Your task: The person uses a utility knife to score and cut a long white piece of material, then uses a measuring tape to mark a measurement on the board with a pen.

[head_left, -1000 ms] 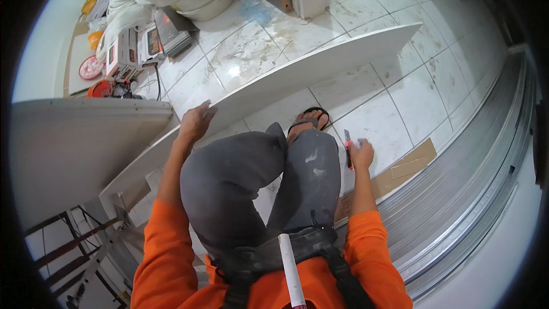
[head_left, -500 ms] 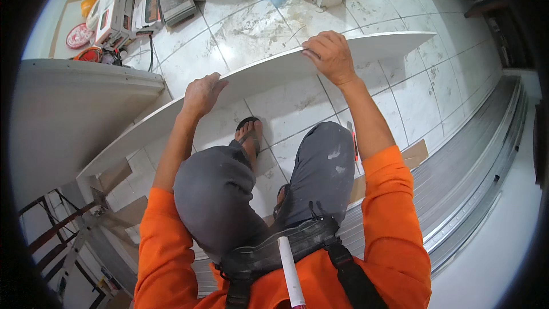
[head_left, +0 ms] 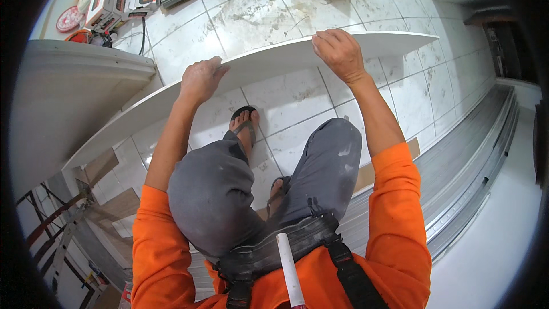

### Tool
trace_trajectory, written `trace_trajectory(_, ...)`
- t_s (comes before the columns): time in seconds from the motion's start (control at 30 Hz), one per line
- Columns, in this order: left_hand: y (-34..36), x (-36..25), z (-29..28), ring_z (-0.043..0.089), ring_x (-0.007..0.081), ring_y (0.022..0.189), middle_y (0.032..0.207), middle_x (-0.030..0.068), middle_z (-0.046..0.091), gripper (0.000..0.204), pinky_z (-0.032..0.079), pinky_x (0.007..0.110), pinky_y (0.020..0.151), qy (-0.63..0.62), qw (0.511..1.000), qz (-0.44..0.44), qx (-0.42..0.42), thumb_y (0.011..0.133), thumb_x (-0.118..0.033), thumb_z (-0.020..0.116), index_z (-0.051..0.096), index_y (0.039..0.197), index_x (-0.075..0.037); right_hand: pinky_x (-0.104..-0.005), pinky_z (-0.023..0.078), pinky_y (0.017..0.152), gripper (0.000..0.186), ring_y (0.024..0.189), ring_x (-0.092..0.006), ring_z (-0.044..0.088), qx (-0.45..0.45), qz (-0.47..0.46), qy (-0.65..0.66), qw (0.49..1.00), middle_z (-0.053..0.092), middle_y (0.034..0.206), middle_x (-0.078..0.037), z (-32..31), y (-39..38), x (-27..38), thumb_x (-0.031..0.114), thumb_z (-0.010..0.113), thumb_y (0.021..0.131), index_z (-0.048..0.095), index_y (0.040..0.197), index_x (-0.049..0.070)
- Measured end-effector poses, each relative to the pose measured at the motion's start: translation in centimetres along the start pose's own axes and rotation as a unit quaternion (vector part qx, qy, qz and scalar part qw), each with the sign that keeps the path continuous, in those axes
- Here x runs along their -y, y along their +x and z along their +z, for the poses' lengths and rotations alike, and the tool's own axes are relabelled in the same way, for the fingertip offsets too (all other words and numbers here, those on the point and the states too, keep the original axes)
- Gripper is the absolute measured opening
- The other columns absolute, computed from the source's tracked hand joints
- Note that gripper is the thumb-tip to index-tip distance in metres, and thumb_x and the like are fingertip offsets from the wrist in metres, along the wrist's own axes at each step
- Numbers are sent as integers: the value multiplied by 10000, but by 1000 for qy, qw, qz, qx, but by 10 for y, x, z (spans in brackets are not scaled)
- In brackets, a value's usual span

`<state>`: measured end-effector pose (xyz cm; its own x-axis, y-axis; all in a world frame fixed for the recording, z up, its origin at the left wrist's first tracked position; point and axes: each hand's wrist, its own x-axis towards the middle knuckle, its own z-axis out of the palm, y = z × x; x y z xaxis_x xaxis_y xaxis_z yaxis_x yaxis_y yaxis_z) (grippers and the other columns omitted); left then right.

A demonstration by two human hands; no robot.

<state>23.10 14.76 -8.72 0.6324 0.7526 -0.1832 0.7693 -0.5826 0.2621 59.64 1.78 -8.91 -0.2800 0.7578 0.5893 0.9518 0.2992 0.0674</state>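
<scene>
A long, thin white board stands on edge across the space before my knees, its top edge curving in the view. My left hand is closed over that edge, left of the middle, with the thumb pointing right. Farther right, my right hand grips the same edge, fingers curled over it. The fingertips on the far side of the board are hidden. Both arms reach forward in orange sleeves, past my bent knees in grey trousers.
A large pale panel stands at the left, close to the board. Boxes and a red-white round item lie at the far left. Long grey metal profiles are stacked at the right. White tiles with smudges cover the floor.
The view has shifted slightly. My right hand has moved a little right along the board's edge, its fingers more tightly curled. A red tool beside my right knee is now out of sight.
</scene>
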Motion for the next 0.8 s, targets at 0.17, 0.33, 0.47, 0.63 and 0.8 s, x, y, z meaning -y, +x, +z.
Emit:
trace_trajectory(0.17,-3,1,2,702,464,875,859,241,723,373,528,566,777,1,1000,-1,-9,1036,-429,627,664,1001,-59,-391,572,883,171,975,-260,708,16,97,92,991,770,1012,-31,-3,2,6,123,800,841,750,1003,98)
trace_trajectory(0.33,-2,-1,1,698,465,864,864,242,721,355,520,565,761,-3,1000,-7,7,1035,-419,634,659,992,-68,-393,563,890,198,1014,-263,687,31,162,177,970,780,1045,-36,-8,2,1,157,802,871,776,1060,107)
trace_trajectory(0.47,-4,-1,1,703,451,895,881,221,735,366,532,553,791,4,1000,-8,-2,1035,-428,615,670,977,-71,-382,564,881,165,1006,-263,678,71,170,167,969,784,1034,-44,-7,6,-2,164,818,886,795,1042,117)
trace_trajectory(0.63,-3,-2,1,705,450,898,889,222,738,356,535,551,793,11,1000,-14,7,1033,-420,619,676,983,-72,-399,559,888,146,988,-271,673,119,214,205,948,780,1036,-47,-8,10,-10,199,812,904,802,1028,123)
trace_trajectory(0.8,-5,-4,-1,709,446,900,890,225,738,347,540,548,798,2,1000,-16,7,1031,-414,624,681,993,-73,-422,553,944,233,1086,-317,676,200,357,290,865,779,1106,-121,-15,17,-16,243,817,899,819,1108,141)
